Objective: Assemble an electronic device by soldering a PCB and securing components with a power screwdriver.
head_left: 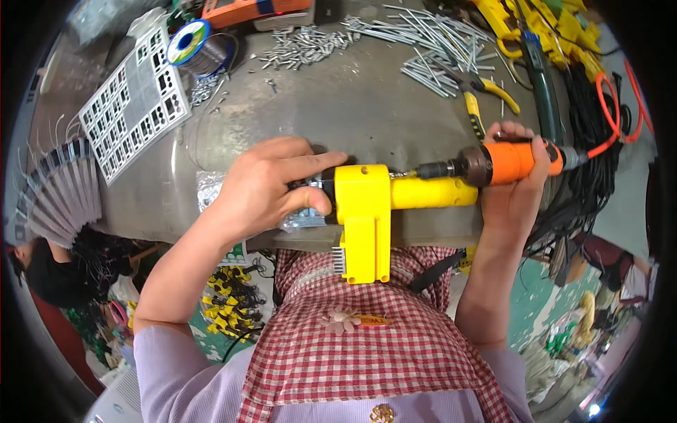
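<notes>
A yellow plastic tool housing lies across the table's near edge, with a ribbed grey part low on its left side and a yellow cylinder reaching right. My left hand is closed around its black left end, thumb and forefinger pressed on it. In my right hand is an orange air screwdriver, held level, fingers wrapped round its body. The screwdriver's dark chuck points left, its bit at the right face of the housing, just above the cylinder. Whether a screw sits at the tip is too small to tell.
Short screws and long metal rods lie piled at the back. Yellow-handled pliers rest behind the screwdriver, whose red hose curls right. Farther left are a solder spool, a white perforated panel and bundled grey leads.
</notes>
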Demonstrator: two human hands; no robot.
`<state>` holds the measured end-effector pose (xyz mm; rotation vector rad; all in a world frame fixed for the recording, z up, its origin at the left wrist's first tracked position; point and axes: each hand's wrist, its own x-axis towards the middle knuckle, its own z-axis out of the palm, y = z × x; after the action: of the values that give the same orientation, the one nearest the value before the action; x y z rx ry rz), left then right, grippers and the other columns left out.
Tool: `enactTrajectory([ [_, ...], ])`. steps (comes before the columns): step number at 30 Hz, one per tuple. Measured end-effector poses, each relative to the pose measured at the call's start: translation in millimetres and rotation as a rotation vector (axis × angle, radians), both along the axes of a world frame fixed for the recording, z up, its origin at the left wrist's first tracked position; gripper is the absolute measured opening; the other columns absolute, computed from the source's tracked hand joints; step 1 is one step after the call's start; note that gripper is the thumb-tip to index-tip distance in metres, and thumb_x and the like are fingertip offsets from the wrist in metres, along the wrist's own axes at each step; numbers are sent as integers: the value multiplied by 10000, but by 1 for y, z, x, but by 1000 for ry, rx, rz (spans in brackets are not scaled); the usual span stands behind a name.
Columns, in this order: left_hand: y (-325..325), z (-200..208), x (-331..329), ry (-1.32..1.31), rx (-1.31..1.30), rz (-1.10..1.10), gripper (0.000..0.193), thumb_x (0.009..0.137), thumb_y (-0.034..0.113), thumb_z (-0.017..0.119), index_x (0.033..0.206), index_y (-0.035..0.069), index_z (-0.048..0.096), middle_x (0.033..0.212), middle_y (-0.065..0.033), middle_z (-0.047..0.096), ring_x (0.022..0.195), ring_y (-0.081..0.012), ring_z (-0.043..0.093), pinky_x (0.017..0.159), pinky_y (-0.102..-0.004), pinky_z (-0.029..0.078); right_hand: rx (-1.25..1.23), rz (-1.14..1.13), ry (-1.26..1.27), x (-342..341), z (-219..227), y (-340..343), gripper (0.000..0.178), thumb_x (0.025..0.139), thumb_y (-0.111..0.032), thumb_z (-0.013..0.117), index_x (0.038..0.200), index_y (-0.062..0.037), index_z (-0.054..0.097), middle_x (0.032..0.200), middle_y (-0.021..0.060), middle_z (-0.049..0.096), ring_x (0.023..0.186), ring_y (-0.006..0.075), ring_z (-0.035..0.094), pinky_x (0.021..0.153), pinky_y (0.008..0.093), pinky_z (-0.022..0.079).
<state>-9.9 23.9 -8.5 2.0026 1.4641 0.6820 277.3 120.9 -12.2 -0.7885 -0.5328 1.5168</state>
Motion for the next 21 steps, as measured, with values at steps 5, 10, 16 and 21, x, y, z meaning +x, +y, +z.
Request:
enactTrajectory([
  [5,3,0,-3,28,50,-42,629,715,542,605,1119,62,656,774,-106,565,752,-307,559,693,-384,448,-6,-143,-83,-12,4,-1,231,939,-234,516,978,-12,467,983,102,542,1032,256,554,1038,438,417],
  [10,1,-3,-2,52,82,-50,607,715,547,601,1102,84,668,793,-96,583,770,-306,571,729,-387,448,0,-154,-50,-8,1,-4,232,942,-225,514,985,-5,453,1017,113,516,1084,267,541,1070,471,383],
  [16,1,-2,-4,74,76,-67,601,717,559,596,1100,102,668,816,-90,602,810,-309,578,789,-399,435,13,-174,-86,-9,2,-6,229,946,-223,504,997,-4,461,1033,121,533,1084,270,540,1082,479,364],
  [21,3,0,-8,25,0,-107,622,739,560,625,1168,109,641,823,-87,586,827,-289,563,812,-384,405,113,-134,-47,-4,8,-6,242,941,-242,510,1042,-25,481,1057,123,547,1092,265,540,1078,495,356],
])
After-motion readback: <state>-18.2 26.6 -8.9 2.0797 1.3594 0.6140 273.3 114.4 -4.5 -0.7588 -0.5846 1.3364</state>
